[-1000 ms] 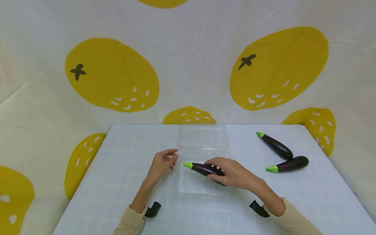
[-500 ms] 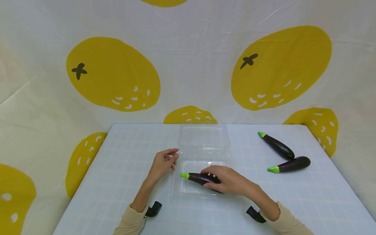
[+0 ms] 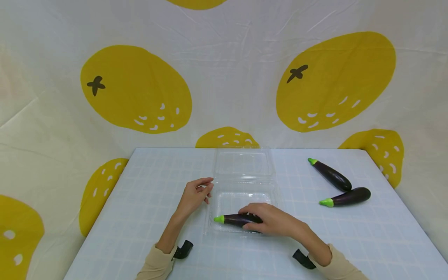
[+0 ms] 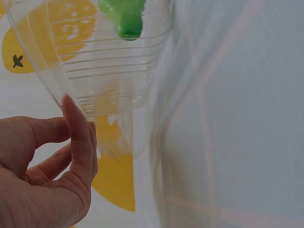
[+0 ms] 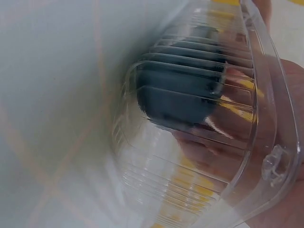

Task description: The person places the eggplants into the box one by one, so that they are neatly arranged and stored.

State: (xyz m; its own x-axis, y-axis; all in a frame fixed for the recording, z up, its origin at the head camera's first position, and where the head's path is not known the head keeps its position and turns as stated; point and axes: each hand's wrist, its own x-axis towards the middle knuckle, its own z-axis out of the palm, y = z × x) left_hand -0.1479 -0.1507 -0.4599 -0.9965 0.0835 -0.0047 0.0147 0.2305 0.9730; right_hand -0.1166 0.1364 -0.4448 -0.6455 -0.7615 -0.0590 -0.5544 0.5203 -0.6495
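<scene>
My right hand [image 3: 271, 219] grips a dark purple eggplant [image 3: 231, 220] with a bright green cap, low in the front part of a clear plastic clamshell box [image 3: 224, 198]. Its cap points left; the hand covers the rounded end. Through the box's ribbed wall [image 5: 190, 152], the right wrist view shows that dark end [image 5: 178, 90] and the fingers around it. My left hand [image 3: 195, 195] is at the box's left edge, fingers relaxed and slightly bent, with a fingertip right at the rim [image 4: 45, 88]. The eggplant's green tip [image 4: 128, 21] shows through the plastic.
Two more eggplants lie at the back right of the table, one angled [image 3: 332, 175] and one nearly level [image 3: 351, 196], ends together. The box's lid [image 3: 243, 162] lies folded back toward the fruit-print cloth [image 3: 234, 77] behind the table [image 3: 157, 167].
My right hand has brought the eggplant toward the front of the box and slightly left, turning it more level. The left hand stays at the box's edge.
</scene>
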